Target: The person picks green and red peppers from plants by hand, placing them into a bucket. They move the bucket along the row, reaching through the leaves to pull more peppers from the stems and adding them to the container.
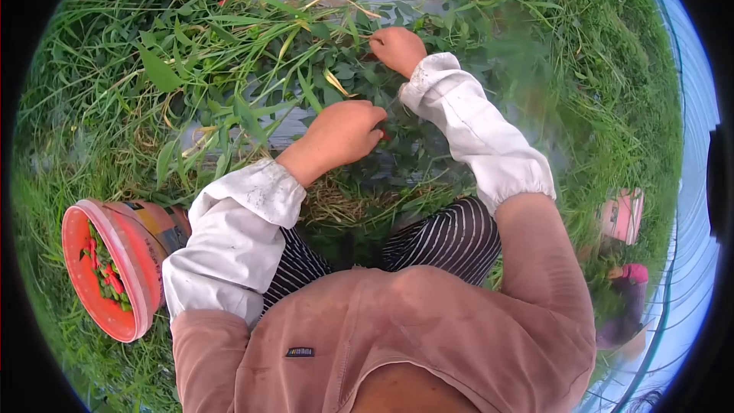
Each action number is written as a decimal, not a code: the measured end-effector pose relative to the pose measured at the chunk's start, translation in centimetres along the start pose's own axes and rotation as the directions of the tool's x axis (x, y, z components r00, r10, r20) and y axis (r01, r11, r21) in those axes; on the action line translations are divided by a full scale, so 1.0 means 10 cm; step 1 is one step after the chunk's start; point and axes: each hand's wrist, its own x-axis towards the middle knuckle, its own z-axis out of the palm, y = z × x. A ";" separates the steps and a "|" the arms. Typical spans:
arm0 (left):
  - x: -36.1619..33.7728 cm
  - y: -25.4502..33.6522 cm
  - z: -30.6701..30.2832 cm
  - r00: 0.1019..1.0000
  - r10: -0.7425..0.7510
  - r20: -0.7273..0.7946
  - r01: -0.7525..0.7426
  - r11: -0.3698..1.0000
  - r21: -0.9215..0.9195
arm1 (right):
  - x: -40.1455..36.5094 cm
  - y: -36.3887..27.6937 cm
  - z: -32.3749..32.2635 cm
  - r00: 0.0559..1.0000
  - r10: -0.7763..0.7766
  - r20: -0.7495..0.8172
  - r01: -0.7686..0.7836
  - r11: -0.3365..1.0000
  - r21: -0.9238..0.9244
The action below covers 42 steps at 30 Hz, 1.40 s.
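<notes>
My left hand point(340, 134) is closed low over the leafy plants, thumb against curled fingers. A bit of a small red pepper point(384, 136) shows at its fingertips; the rest is hidden. Farther forward and to the right, my right hand point(399, 50) reaches into the dark green leaves point(344, 69) with its fingers curled. Whatever those fingers hold, if anything, is out of sight. White sleeve covers wrap both forearms. To my left, an orange-red bucket point(136, 313) leans with its mouth facing left, and red and green peppers point(109, 275) lie inside.
Tall grass point(92, 107) grows thickly around the plants, with strips of grey plastic sheet point(287, 126) showing between. At the right stand a pinkish bucket point(623, 216) and another person point(627, 298), near a bluish plastic wall point(699, 69).
</notes>
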 end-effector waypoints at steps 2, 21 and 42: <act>0.03 -0.02 -0.06 0.999 -0.037 -0.020 0.037 0.999 -0.011 | 0.26 0.17 0.29 0.978 0.088 0.190 -0.021 0.944 -0.330; 0.21 -0.38 -0.01 0.904 -0.318 -0.286 0.171 0.882 -0.439 | -0.23 0.21 0.23 0.922 -0.201 -0.330 0.202 0.979 -0.034; 0.67 0.12 0.16 0.986 0.006 -0.166 0.020 0.988 0.155 | -1.28 0.48 -0.31 0.985 -0.169 -0.037 0.159 0.801 0.577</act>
